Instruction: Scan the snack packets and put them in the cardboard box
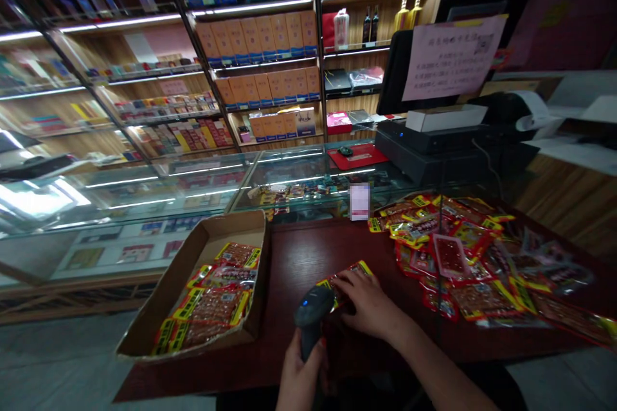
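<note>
Plastic-slick, the packet point(362, 268) right of the box point(231, 230) could slip the pinching right hand point(369, 303) while the left hand point(303, 372) grips a scanner point(313, 306).

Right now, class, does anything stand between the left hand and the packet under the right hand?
Yes: the scanner, gripped by the left hand, stands between that hand and the packet under the right hand.
</note>
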